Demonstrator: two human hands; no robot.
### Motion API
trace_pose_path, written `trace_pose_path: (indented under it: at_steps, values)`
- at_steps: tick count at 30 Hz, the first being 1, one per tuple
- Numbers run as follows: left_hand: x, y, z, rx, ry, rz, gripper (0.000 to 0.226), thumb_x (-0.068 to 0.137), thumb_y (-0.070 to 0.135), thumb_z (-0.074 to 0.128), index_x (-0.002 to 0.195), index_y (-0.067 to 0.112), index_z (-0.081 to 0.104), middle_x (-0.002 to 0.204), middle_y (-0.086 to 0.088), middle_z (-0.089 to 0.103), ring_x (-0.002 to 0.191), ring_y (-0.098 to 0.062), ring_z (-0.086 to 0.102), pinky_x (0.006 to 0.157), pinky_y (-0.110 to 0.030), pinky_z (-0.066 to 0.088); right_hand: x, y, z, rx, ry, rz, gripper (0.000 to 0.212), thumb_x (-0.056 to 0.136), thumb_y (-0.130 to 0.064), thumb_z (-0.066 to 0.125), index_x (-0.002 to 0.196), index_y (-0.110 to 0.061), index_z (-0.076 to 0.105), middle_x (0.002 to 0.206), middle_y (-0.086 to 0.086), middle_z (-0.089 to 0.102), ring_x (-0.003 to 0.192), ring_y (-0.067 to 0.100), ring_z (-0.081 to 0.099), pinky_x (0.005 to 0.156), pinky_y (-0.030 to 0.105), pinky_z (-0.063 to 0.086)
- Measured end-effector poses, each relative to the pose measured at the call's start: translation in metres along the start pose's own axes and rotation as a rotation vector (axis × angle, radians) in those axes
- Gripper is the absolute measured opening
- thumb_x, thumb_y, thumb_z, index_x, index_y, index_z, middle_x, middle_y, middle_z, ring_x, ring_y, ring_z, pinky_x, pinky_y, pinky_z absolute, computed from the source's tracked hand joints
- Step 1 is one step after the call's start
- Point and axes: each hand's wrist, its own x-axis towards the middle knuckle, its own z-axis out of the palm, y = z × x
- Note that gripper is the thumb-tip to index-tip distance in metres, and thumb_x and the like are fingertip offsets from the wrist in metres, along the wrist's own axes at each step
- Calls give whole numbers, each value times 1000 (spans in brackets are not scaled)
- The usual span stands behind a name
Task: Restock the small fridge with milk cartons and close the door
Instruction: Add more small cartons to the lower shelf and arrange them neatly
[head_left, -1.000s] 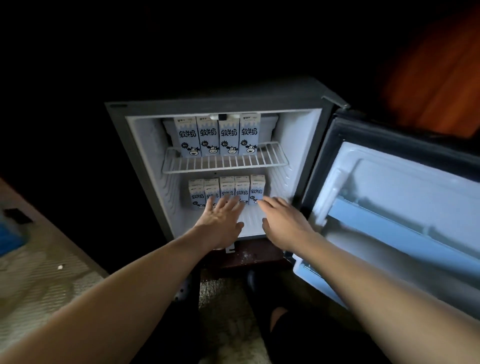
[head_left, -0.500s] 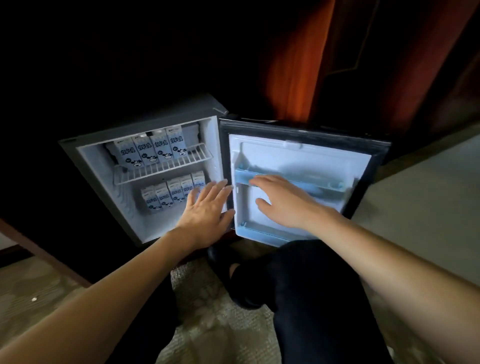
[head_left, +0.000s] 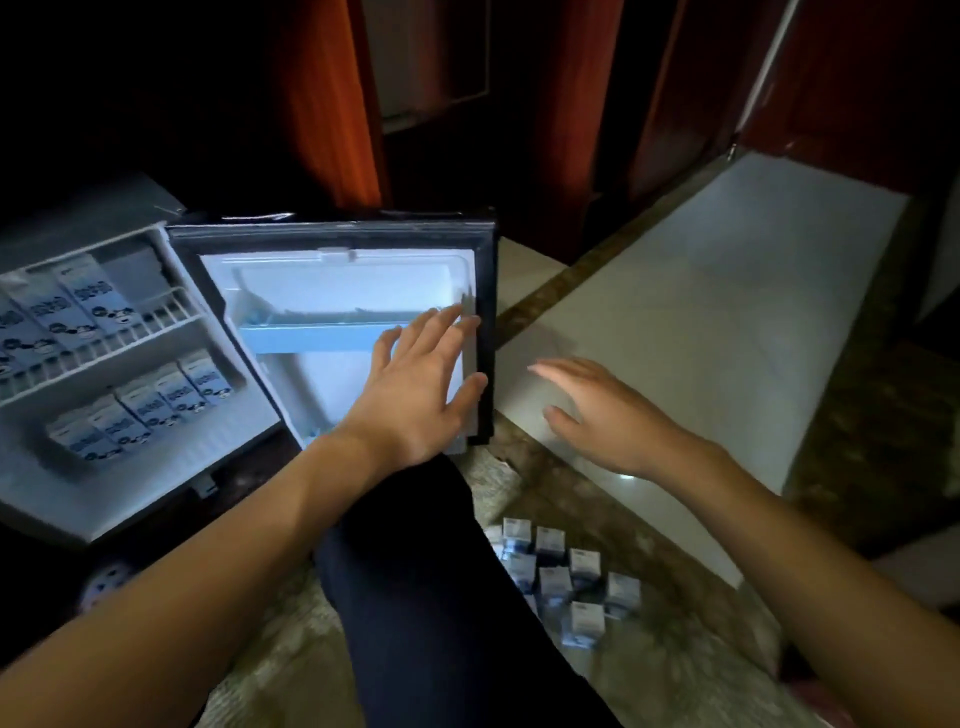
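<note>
The small fridge (head_left: 119, 499) stands open at the left, with milk cartons on its wire shelf (head_left: 78, 306) and a second row on the floor of the fridge (head_left: 150, 400). Its door (head_left: 332, 291) swings wide toward me, with a blue rack inside. My left hand (head_left: 421, 384) hovers flat and empty in front of the door's right edge. My right hand (head_left: 597, 410) is spread, empty, over the pale floor to the right of the door. Several more milk cartons (head_left: 566, 582) stand on the carpet below my right forearm.
My dark-trousered knee (head_left: 426, 597) rises in the middle, between the fridge and the loose cartons. A pale tiled strip (head_left: 727, 332) runs to the right past reddish wooden panels (head_left: 332, 104). Patterned carpet (head_left: 649, 665) lies underfoot.
My view has swung right, away from the fridge interior. Both hands left the lower row of cartons and travelled right; the right hand is now past the door, and the floor cartons have come into view.
</note>
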Motion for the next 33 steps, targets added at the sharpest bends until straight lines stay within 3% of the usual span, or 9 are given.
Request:
trace_pose_path:
  at_steps: [5,11,14,19,22,26,29,33]
  values:
    - [15,48,53,33,-172,33,72,98,49,48,158,28,15,167,4,9,153,-20,2,123,-50,2,-49,55,19,16,8,190,53,105,-29,46,155,-26,31,162,-7,29,148,11,25,115,27,23]
    - [19,90,131,60,-373,65,71,97,46,53,156,30,17,165,3,15,152,-23,8,122,-55,3,-86,105,75,34,-39,266,52,103,-29,47,153,-24,35,157,-5,38,144,15,33,113,28,27]
    - [15,91,173,123,-470,81,73,93,47,58,155,29,23,161,2,24,151,-22,14,121,-58,3,-100,124,108,99,-111,265,47,98,-23,50,145,-26,45,144,-3,52,129,17,48,108,38,44]
    - [-21,80,232,215,-562,116,63,96,37,52,152,21,31,157,-1,34,149,-23,22,121,-53,4,-130,140,167,183,-158,312,48,98,-24,51,145,-20,46,144,6,54,128,26,52,104,46,47]
    - [-41,74,260,187,-617,90,58,95,38,52,148,21,37,152,-2,41,145,-23,28,119,-52,5,-142,145,193,191,-211,347,41,96,-23,53,137,-21,52,130,4,60,115,25,57,92,43,51]
    - [-55,65,282,145,-641,54,57,94,41,54,146,21,41,149,-3,45,142,-24,34,119,-53,8,-147,153,216,191,-258,337,47,99,-20,49,146,-20,45,137,4,56,117,24,55,92,39,50]
    - [-65,58,292,116,-677,-17,51,94,41,54,139,18,48,142,-6,50,137,-25,40,118,-51,17,-145,158,230,155,-296,343,49,100,-20,48,148,-16,43,143,6,52,125,26,50,96,37,45]
    - [-81,47,303,108,-799,-111,45,94,40,54,132,17,51,132,-8,54,127,-29,48,105,-45,34,-144,158,253,152,-367,338,48,98,-19,52,145,-10,47,141,10,52,128,29,48,98,37,41]
